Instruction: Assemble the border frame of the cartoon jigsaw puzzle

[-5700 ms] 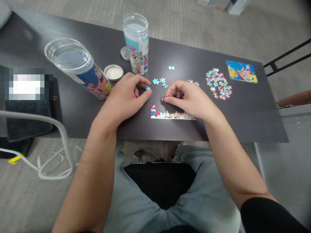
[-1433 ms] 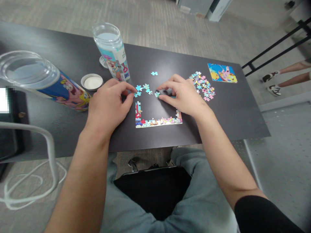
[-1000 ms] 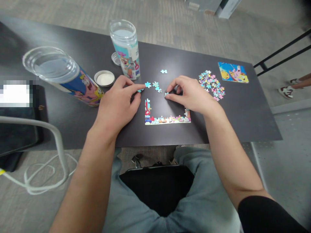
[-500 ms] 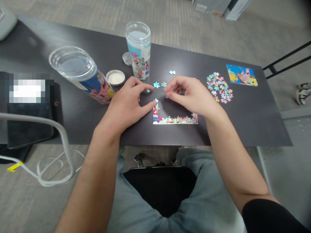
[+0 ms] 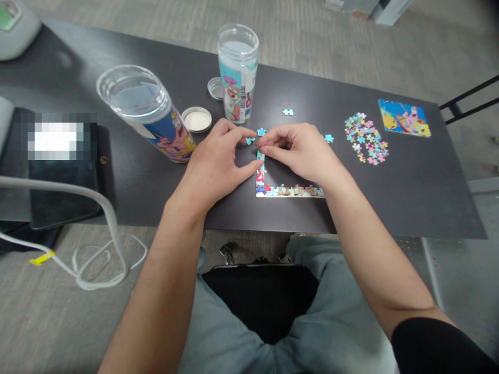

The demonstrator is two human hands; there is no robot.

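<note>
My right hand (image 5: 296, 148) pinches a small light-blue jigsaw piece (image 5: 261, 155) at the upper end of the partly joined puzzle border (image 5: 290, 191). That border runs along the bottom and up the left side in an L; my right wrist covers its right end. My left hand (image 5: 224, 163) is beside it with thumb and fingers apart, the thumb tip at the border's left side. Close to the left fingertips lie loose blue pieces (image 5: 261, 132), partly hidden by the fingers. Another blue piece (image 5: 329, 138) shows just beyond my right hand.
Two clear jars with cartoon labels, one nearer (image 5: 150, 117) and one farther (image 5: 237, 78), stand left of the puzzle beside a round lid (image 5: 197, 120). Rightward lie a heap of pieces (image 5: 366, 140) and a picture card (image 5: 405, 118). A white cable (image 5: 105, 218) loops at left.
My right hand has moved left with the piece, to the top of the border's left side. The left hand stays beside the border. The whole view has shifted slightly.
</note>
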